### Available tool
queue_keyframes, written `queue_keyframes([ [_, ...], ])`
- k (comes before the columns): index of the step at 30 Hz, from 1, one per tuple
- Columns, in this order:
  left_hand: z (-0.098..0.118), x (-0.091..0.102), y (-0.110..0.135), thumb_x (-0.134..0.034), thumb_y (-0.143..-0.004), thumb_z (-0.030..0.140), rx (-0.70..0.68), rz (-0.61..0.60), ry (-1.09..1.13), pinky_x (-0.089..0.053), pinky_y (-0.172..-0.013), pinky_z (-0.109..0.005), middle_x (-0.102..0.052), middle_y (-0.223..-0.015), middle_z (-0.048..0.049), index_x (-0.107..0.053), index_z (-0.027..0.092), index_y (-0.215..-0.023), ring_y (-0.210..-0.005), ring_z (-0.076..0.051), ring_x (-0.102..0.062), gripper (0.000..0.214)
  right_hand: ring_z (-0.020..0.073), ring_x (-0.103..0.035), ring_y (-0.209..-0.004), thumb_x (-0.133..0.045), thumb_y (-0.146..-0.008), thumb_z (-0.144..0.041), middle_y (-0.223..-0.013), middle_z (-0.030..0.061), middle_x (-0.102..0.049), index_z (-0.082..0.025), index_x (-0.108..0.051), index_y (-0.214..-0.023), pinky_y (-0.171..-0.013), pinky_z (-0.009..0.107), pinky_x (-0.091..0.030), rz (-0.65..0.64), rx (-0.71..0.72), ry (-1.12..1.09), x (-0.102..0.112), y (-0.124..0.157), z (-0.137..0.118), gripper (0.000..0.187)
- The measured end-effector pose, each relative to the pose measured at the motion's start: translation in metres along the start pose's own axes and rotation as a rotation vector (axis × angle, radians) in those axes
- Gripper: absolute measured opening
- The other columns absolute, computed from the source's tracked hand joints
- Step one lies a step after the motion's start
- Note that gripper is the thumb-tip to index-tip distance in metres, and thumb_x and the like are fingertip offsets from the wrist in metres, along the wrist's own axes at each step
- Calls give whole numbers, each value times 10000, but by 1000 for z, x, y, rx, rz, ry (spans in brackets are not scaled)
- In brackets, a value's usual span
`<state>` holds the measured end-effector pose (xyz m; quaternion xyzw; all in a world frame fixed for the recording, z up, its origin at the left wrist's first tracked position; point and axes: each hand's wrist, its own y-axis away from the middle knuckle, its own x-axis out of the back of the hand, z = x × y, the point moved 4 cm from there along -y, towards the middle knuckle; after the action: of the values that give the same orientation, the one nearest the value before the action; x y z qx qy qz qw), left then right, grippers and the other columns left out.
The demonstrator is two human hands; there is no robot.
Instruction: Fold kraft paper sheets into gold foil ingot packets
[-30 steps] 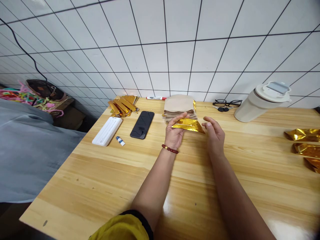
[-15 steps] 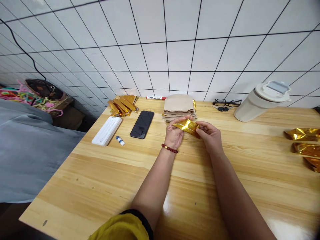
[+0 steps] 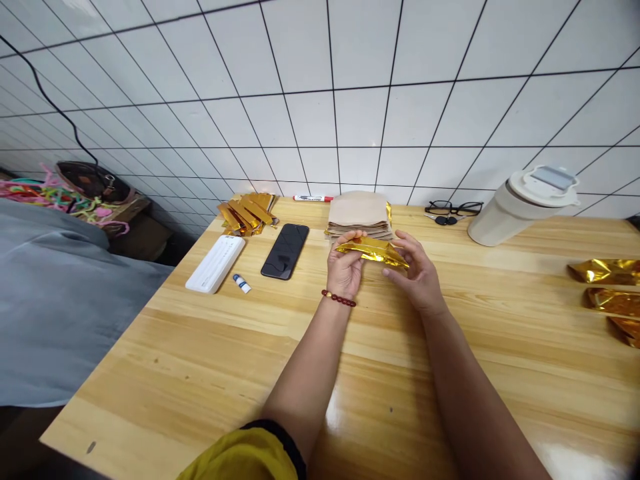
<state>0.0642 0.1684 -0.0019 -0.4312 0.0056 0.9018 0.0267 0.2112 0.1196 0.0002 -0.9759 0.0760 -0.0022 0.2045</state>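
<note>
While left hand (image 3: 345, 267) is gripping folded gold-foil piece (image 3: 374, 251), likely unfinished, half-open right hand (image 3: 421, 275) flanking, three finished-looking others (image 3: 614, 301) are lying at three o'clock.

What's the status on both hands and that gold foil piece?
Left hand holding gold foil piece. Right hand part-open at foil's right end, contact unclear. Foil creased. Brown paper stack close behind.
</note>
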Motion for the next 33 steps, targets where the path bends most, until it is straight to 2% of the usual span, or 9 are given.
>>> queue_keyframes([
  [3,-1,-1,2,-758,-534,69,21,13,-28,-465,-894,-320,-708,-959,-27,-692,208,-844,-1033,-195,-631,346,257,-494,-1283,-777,-758,-358,-1355,74,-529,-270,-732,-988,-1003,404,-477,69,43,39,3,-1,-1,251],
  [6,-3,-5,5,-769,-556,101,44,13,-85,-459,-878,-304,-703,-952,-23,-699,207,-871,-987,-176,-631,340,251,-534,-1234,-732,-809,-368,-1247,78,-613,-267,-754,-942,-988,416,-483,162,40,83,6,-2,0,169],
  [10,-5,-9,8,-768,-565,125,61,-6,-141,-474,-799,-269,-702,-986,-24,-706,205,-863,-922,-151,-624,315,239,-613,-1097,-736,-792,-386,-1090,67,-694,-256,-762,-886,-945,423,-500,245,-4,91,10,-3,2,163],
  [14,-8,-11,9,-716,-577,127,84,-28,-146,-495,-728,-259,-704,-1019,-30,-707,202,-822,-892,-153,-627,256,229,-652,-975,-751,-754,-405,-996,54,-727,-232,-766,-855,-888,402,-522,299,-132,41,10,-3,8,202],
  [19,-11,-13,10,-664,-567,90,70,-37,-143,-496,-825,-277,-712,-967,-29,-712,201,-873,-947,-165,-642,329,192,-663,-778,-780,-685,-373,-897,36,-737,-211,-761,-891,-768,369,-548,369,-272,-92,9,-1,13,262],
  [24,-14,-10,10,-711,-561,78,52,33,-148,-483,-904,-335,-701,-1074,-41,-673,218,-1000,-1004,-190,-649,462,197,-666,-850,-768,-638,-272,-909,26,-740,-221,-758,-883,-824,359,-536,365,-237,-47,5,-1,9,251],
  [26,-15,-10,10,-703,-555,72,41,16,-177,-477,-922,-347,-712,-1045,-51,-679,204,-978,-1004,-198,-653,444,199,-667,-861,-756,-635,-259,-917,28,-739,-218,-750,-883,-828,361,-537,386,-223,-49,5,-1,9,251],
  [31,-16,-10,11,-713,-554,94,31,-18,-231,-474,-938,-350,-734,-954,-41,-723,189,-857,-962,-192,-659,318,189,-665,-822,-775,-610,-283,-906,30,-720,-202,-717,-879,-792,359,-547,536,-221,-155,11,0,16,287],
  [33,-15,-12,12,-722,-553,94,23,-13,-214,-479,-933,-342,-736,-950,-32,-734,196,-827,-954,-183,-656,293,179,-658,-797,-789,-623,-298,-925,29,-706,-208,-715,-920,-775,355,-547,541,-210,-132,13,0,14,319],
])
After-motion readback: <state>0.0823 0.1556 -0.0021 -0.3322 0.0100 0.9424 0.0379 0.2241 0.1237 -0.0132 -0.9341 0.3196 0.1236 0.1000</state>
